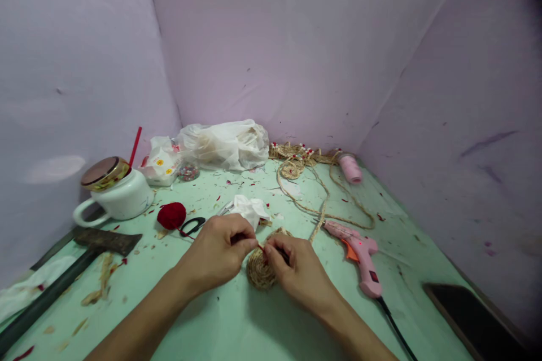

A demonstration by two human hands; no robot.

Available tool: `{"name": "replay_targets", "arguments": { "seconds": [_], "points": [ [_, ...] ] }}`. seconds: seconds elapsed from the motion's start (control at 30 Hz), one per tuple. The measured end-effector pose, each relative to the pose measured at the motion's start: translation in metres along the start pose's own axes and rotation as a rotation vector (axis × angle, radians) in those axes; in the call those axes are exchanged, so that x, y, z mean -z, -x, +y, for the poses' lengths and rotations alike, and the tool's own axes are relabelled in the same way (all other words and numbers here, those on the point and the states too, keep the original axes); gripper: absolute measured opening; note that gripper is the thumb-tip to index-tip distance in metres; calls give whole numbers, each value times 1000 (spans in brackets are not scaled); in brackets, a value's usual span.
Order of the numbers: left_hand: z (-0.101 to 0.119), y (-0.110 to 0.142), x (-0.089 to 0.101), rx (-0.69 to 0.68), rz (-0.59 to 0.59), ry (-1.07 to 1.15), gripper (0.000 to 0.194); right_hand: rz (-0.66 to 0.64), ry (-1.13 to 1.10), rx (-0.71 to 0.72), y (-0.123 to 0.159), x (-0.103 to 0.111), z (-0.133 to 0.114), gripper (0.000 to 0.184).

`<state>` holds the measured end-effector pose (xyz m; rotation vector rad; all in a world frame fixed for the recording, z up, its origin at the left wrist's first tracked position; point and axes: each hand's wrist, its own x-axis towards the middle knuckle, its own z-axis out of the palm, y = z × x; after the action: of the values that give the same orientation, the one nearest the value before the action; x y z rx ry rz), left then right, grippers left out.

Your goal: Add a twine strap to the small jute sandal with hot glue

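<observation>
A round coil of braided straw rope [259, 272] lies on the table below my hands, partly covered by them. My left hand [220, 251] is closed in a pinch at the coil's upper left edge. My right hand [292, 262] pinches close by, over the coil's right side. Between the fingertips shows a short bit of red yarn [261, 246]. From a red yarn ball [171, 215], a strand runs towards my left hand, past the black scissors handles [192, 227]. The rope's braided tail [320, 223] leads away behind my right hand.
A pink glue gun [358, 254] lies at the right, near a dark phone-like slab [474, 321]. On the left are a hammer [105, 241] and a white mug [122, 197]. Farther back stand a plastic bag [228, 144], beaded straw pieces [292, 166] and a pink thread spool [350, 168].
</observation>
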<state>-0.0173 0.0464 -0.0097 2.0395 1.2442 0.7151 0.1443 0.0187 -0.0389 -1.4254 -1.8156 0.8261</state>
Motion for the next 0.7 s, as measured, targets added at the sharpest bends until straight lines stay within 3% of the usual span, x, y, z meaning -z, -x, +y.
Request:
{"name": "replay_targets", "arguments": {
  "seconds": [0.17,0.23,0.3,0.4,0.47,0.53,0.57,0.63,0.7],
  "points": [
    [-4,-6,1,66,-74,252,14,-182,-229,97,4,5,-8,24],
    [-6,-7,-2,107,-111,362,16,-145,-365,50,4,4,-9,24],
    [-5,-4,-9,100,-79,325,17,-23,-419,-32,2,1,-7,25],
    [0,7,-19,-106,53,22,22,160,-266,-52,0,-4,-2,25],
    [2,13,-21,-300,119,-156,23,187,-83,32,0,-3,0,23],
    [1,13,-17,-375,126,-191,22,80,18,160,2,1,0,20],
    [0,11,-14,-345,106,-147,21,-10,12,219,3,3,-1,19],
    [-3,5,-9,-190,15,41,19,-176,-92,281,4,8,-4,19],
    [-5,-1,-9,-47,-98,297,21,-213,-257,219,5,10,-7,20]
  ]
}}
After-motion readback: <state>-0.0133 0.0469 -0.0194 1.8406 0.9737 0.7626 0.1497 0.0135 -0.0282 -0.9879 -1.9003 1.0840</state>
